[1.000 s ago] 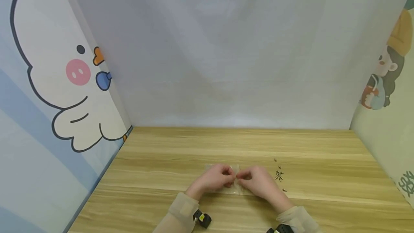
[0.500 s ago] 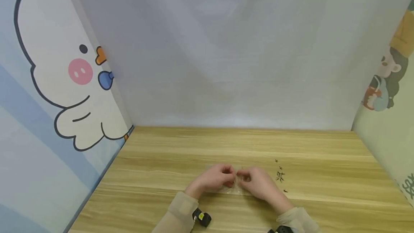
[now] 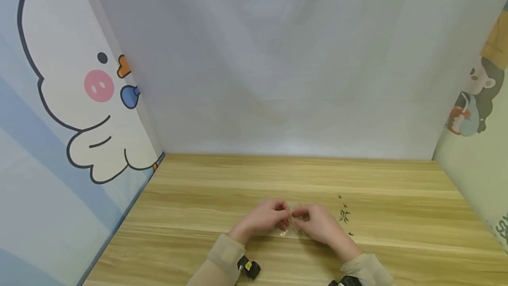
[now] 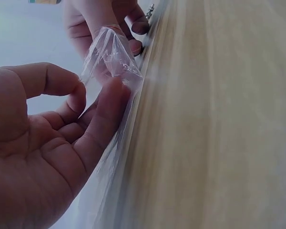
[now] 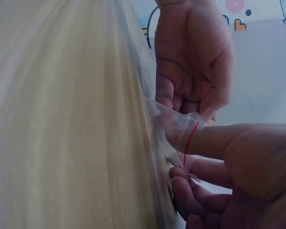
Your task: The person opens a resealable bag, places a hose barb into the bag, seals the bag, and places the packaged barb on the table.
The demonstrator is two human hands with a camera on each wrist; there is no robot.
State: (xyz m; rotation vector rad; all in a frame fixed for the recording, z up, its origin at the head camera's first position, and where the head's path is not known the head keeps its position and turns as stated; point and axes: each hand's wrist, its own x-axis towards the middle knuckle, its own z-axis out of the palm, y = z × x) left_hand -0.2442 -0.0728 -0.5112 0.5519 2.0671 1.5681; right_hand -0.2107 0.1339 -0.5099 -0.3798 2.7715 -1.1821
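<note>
A clear plastic zip-lock bag [image 3: 284, 232] with a red line along its mouth spans the gap between both hands, just above the wooden table. My left hand [image 3: 265, 216] pinches one side of the bag [image 4: 115, 57] between thumb and index finger. Facing it, my right hand [image 3: 319, 225] holds the mouth end. In the right wrist view, the right thumb shows through the film of the bag [image 5: 183, 133], with curled fingers on its other side. Whether the thumb is inside the mouth, I cannot tell. To the right of that hand lie several small metal screws [image 3: 343, 216].
The wood-grain table [image 3: 206, 184] meets a pale grey curtain [image 3: 278, 78] at the back. A panel with a cartoon bird [image 3: 67, 92] borders the left side, and another printed panel [image 3: 468, 153] the right. Each wrist carries a black camera strap [image 3: 249, 267].
Between my hands, the bag has gone from lying nearly flat to having its mouth edge raised and bent. Both hands stay in almost the same place. The screws have not moved.
</note>
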